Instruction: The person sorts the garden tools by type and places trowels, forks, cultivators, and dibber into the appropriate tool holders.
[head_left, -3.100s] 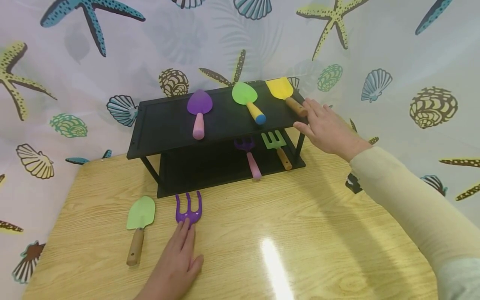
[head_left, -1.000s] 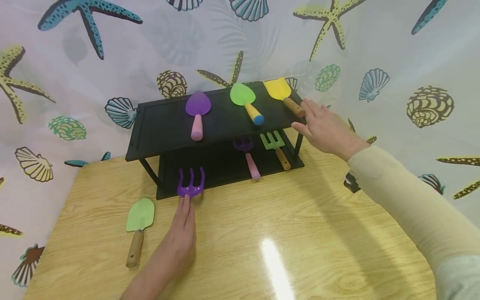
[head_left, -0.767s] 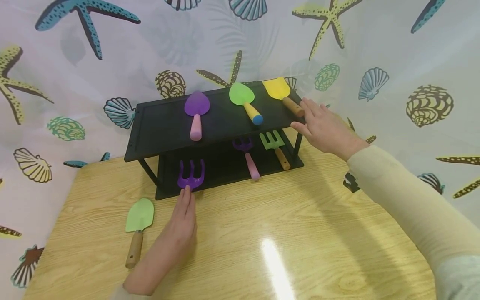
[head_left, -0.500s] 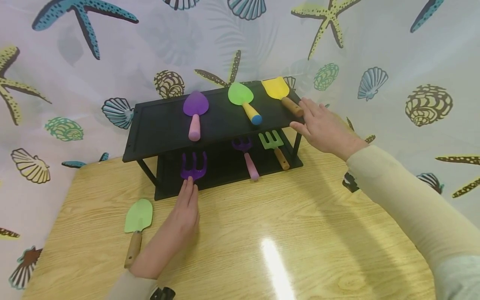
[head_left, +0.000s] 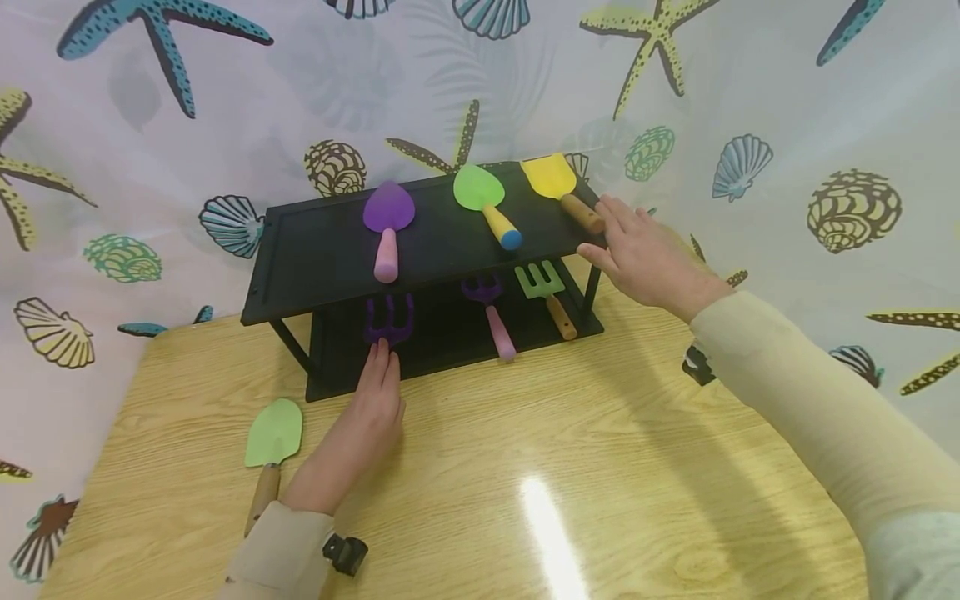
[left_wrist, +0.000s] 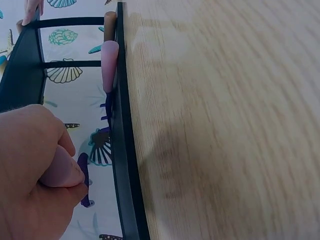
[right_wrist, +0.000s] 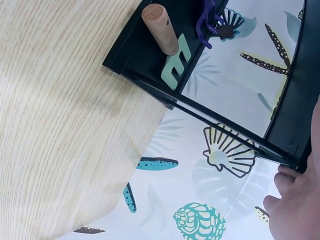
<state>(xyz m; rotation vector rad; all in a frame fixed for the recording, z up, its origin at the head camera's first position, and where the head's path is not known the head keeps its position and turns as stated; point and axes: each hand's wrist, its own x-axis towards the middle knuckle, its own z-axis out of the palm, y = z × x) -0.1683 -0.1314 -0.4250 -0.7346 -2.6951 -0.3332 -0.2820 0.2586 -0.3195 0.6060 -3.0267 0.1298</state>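
Note:
My left hand (head_left: 371, 404) holds a purple toy garden fork (head_left: 390, 321) by its pink handle (left_wrist: 61, 169), the thumb and fingers curled round it in the left wrist view. The fork's tines reach in over the lower tier of a black two-tier rack (head_left: 311, 258), under the top shelf. My right hand (head_left: 648, 260) rests at the top shelf's right end with fingers extended, beside the wooden handle of a yellow spade (head_left: 550, 176). Another purple fork (head_left: 499, 332) and a green fork (head_left: 560, 317) lie on the lower tier.
On the top shelf lie a purple trowel (head_left: 388, 208) and a green trowel (head_left: 480, 187). Another light green trowel (head_left: 275, 432) lies on the wooden table (head_left: 480, 467), its handle partly behind my left sleeve. A patterned sheet (head_left: 420, 75) hangs behind the rack.
My left hand has carried the purple fork forward from the table, over the rack's front edge and in above the lower tier. My right hand has stayed at the shelf's end.

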